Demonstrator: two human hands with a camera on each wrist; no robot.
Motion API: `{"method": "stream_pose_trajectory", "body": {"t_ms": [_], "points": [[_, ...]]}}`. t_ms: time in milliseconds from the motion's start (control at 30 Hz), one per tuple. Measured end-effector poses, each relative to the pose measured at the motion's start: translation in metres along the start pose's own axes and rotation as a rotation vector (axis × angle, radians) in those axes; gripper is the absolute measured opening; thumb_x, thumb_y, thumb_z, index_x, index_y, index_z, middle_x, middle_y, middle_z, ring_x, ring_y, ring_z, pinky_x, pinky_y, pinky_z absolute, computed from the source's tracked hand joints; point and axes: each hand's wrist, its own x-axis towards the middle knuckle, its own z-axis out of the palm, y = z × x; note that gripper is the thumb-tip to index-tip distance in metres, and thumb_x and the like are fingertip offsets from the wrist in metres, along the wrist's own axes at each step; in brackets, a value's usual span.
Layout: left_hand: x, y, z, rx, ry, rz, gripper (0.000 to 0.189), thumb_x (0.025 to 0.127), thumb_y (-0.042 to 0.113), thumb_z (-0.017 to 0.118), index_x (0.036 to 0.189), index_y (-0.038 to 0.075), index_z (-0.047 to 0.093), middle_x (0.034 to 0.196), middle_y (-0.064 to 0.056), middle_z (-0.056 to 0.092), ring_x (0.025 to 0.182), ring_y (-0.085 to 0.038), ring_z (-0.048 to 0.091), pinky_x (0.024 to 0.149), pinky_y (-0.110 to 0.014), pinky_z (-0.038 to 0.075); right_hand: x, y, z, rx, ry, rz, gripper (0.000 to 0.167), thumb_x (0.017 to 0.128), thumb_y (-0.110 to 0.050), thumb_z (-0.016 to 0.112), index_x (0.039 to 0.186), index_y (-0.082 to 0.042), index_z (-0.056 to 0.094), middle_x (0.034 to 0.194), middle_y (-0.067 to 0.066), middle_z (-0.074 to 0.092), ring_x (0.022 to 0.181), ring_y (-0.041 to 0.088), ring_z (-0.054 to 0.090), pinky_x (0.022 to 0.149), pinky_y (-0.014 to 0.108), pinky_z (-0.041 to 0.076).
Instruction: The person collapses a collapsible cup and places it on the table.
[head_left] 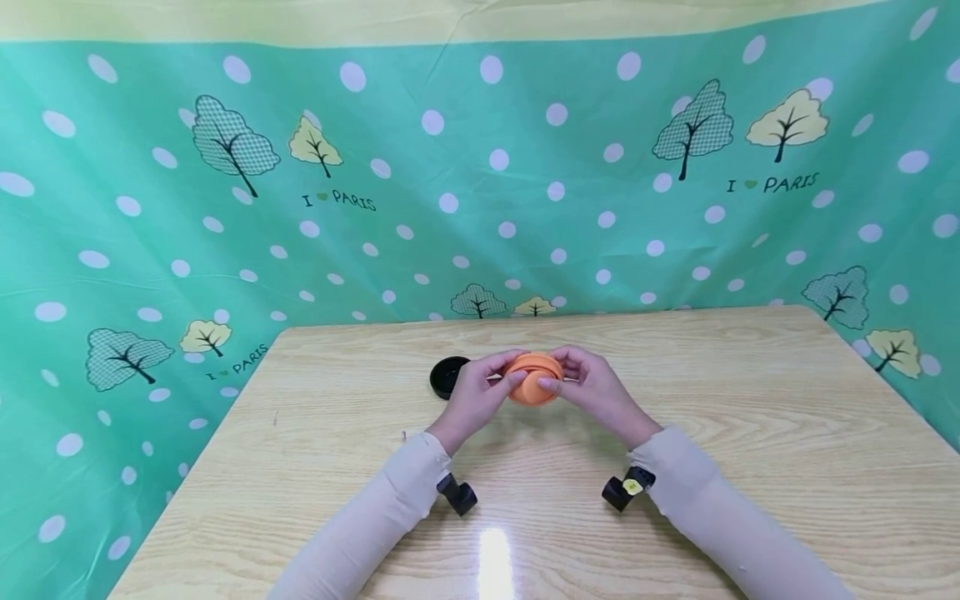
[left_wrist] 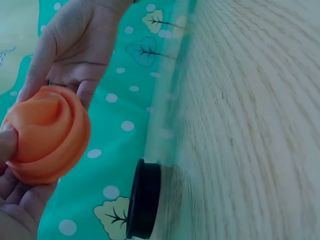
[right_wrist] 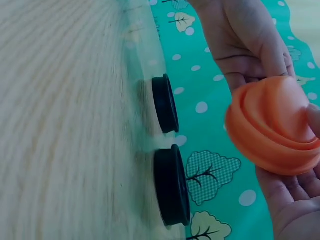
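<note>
Between both hands is an orange, soft-looking collapsible cup [head_left: 534, 387], round with concentric folds, held up over the table. My left hand [head_left: 477, 393] pinches its left side, thumb on the near face and fingers behind the rim. On the opposite side my right hand [head_left: 592, 387] grips it the same way. Both thumbs press at the middle, where the orange surface [left_wrist: 42, 130] bulges and creases unevenly. In the right wrist view the folds [right_wrist: 277, 120] look twisted to one side. Some fingertips are hidden behind the cup.
A black round shallow piece [head_left: 447, 375] with a rim lies on the table just beyond the left hand. The right wrist view shows two such black pieces [right_wrist: 165, 104], side by side. Wood-grain tabletop [head_left: 315, 467] spreads around, with a green dotted curtain [head_left: 420, 208] behind.
</note>
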Motion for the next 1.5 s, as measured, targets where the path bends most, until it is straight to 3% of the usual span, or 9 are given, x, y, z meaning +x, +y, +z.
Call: {"method": "stream_pose_trajectory", "body": {"t_ms": [200,433,667,867,933,1133,1333,1500], "points": [[0.005,-0.027,0.002,0.061,-0.017,0.007,0.034,0.090,0.013,0.063,0.123,0.004,0.062,0.115,-0.011,0.066,0.097,-0.020,0.065,0.074,-0.023,0.054,0.001,0.001,-0.001,-0.088,-0.077,-0.021,0.035,0.087,-0.016,0.069,0.116,0.001,0.059,0.110,0.015,0.062,0.092,0.016,0.064,0.077,0.027,0.055],[0.003,-0.032,0.003,0.080,-0.071,0.005,0.035,0.089,0.018,0.065,0.123,0.010,0.064,0.115,-0.007,0.066,0.097,-0.014,0.065,0.075,-0.021,0.054,0.000,0.003,0.000,-0.166,-0.142,-0.042,0.034,0.087,-0.013,0.068,0.116,0.003,0.061,0.109,0.015,0.065,0.091,0.015,0.064,0.076,0.025,0.054],[0.002,-0.023,0.004,-0.032,-0.093,-0.058,0.043,0.092,0.010,0.062,0.133,0.003,0.052,0.117,-0.015,0.065,0.100,-0.024,0.064,0.079,-0.024,0.053,0.000,0.004,-0.003,-0.196,-0.114,-0.059,0.032,0.087,-0.014,0.068,0.114,0.002,0.061,0.107,0.014,0.066,0.091,0.014,0.065,0.076,0.026,0.054],[-0.001,0.003,-0.001,-0.102,-0.098,-0.080,0.042,0.097,0.012,0.054,0.136,-0.003,0.046,0.121,-0.021,0.061,0.106,-0.029,0.062,0.086,-0.028,0.052,0.001,0.002,-0.006,-0.122,-0.033,-0.069,0.029,0.088,-0.013,0.067,0.112,0.003,0.061,0.104,0.015,0.067,0.087,0.013,0.066,0.073,0.026,0.055],[-0.001,0.005,-0.002,-0.141,-0.090,-0.092,0.043,0.097,0.012,0.054,0.136,-0.003,0.045,0.124,-0.021,0.059,0.109,-0.029,0.060,0.089,-0.028,0.051,0.001,0.002,-0.007,-0.090,0.014,-0.069,0.031,0.088,-0.014,0.067,0.113,0.004,0.061,0.105,0.016,0.067,0.087,0.011,0.066,0.074,0.025,0.055],[0.000,0.001,0.001,-0.240,-0.078,-0.093,0.046,0.094,0.008,0.058,0.136,-0.003,0.044,0.126,-0.022,0.056,0.109,-0.027,0.058,0.088,-0.027,0.050,0.001,0.001,-0.008,0.025,0.125,-0.029,0.039,0.088,-0.015,0.067,0.119,0.007,0.057,0.108,0.016,0.067,0.091,0.009,0.066,0.079,0.024,0.054],[0.000,-0.012,0.007,-0.287,-0.026,-0.074,0.042,0.095,0.013,0.057,0.133,-0.001,0.048,0.125,-0.019,0.057,0.110,-0.024,0.058,0.090,-0.027,0.050,0.001,0.003,-0.005,0.116,0.110,0.018,0.041,0.089,-0.014,0.066,0.122,0.007,0.055,0.107,0.010,0.068,0.091,0.011,0.066,0.080,0.026,0.054],[-0.001,-0.007,0.008,-0.283,0.012,-0.085,0.039,0.095,0.012,0.056,0.131,-0.004,0.050,0.123,-0.021,0.058,0.110,-0.028,0.059,0.088,-0.026,0.051,0.001,0.006,-0.002,0.148,0.114,0.042,0.042,0.089,-0.015,0.066,0.124,0.007,0.055,0.106,0.007,0.069,0.092,0.011,0.067,0.080,0.026,0.054]]}}
